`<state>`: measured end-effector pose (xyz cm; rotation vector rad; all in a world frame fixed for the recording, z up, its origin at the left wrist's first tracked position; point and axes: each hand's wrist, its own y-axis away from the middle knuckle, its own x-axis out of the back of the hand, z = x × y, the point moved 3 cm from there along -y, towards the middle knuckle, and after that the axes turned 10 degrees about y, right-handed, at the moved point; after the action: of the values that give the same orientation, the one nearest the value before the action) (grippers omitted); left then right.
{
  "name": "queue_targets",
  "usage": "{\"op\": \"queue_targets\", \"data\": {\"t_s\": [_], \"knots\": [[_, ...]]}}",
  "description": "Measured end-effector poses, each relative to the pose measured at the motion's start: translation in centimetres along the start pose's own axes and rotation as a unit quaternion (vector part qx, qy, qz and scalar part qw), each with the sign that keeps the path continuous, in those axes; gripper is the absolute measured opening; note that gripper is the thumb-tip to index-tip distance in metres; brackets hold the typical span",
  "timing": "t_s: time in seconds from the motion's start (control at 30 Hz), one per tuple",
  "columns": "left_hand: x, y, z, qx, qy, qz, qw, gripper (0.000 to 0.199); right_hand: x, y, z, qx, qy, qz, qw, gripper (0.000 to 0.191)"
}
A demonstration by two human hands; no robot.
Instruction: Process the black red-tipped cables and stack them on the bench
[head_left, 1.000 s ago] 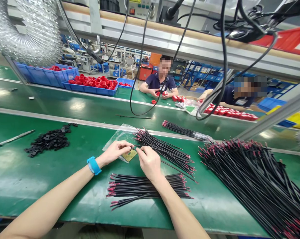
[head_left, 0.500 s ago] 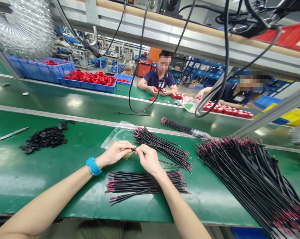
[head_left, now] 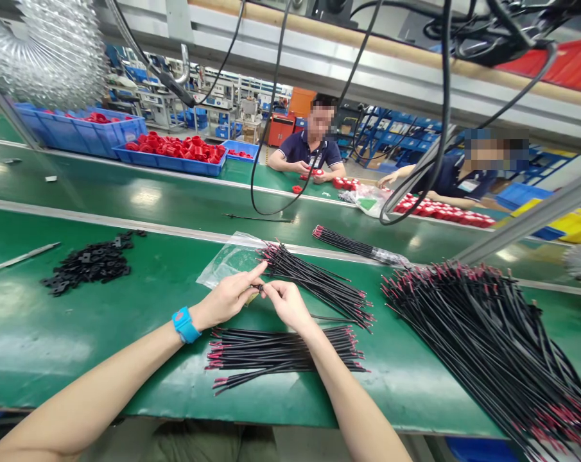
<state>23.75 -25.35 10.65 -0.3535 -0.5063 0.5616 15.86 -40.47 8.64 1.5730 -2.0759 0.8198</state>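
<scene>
My left hand (head_left: 225,298), with a blue band on the wrist, pinches the end of a black cable, its index finger raised. Close beside it, my right hand (head_left: 287,305) is closed on the same black cable (head_left: 336,319), whose length runs out to the right behind that hand. A small dark piece (head_left: 257,288) shows between the fingertips; its exact shape is too small to make out. Behind the hands lies a bundle of black cables with red ends (head_left: 319,282). Another row of such cables (head_left: 256,350) lies nearer, partly covered by my right forearm.
Small black clip-like parts (head_left: 90,262) are heaped at left near a metal rod (head_left: 20,259). A clear plastic bag (head_left: 223,260) lies behind my left hand. A big cable pile (head_left: 468,333) fills the right. Black wires (head_left: 271,128) hang overhead. Two people sit across the bench.
My left index finger has lifted and straightened away from the cable, and the left hand has shifted slightly right. The right hand stays nearly in place.
</scene>
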Motion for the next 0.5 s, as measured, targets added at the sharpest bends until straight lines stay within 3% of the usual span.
{"op": "queue_targets", "data": {"t_s": [0.23,0.3,0.4,0.5], "knots": [[0.9,-0.8,0.0,0.050,0.081,0.016,0.995,0.062,1.1,0.6,-2.0,0.087,0.155,0.113,0.978,0.030],[1.0,-0.9,-0.6,0.113,0.165,0.005,0.980,0.062,1.2,0.8,-2.3,0.111,0.192,0.135,0.966,0.028],[0.6,-0.7,-2.0,0.230,0.257,0.006,0.939,0.047,1.0,1.0,-2.4,0.137,0.230,0.141,0.953,0.027],[0.4,-0.5,-2.7,0.246,0.257,0.033,0.934,0.038,0.9,1.0,-2.3,0.144,0.251,0.138,0.947,0.028]]}}
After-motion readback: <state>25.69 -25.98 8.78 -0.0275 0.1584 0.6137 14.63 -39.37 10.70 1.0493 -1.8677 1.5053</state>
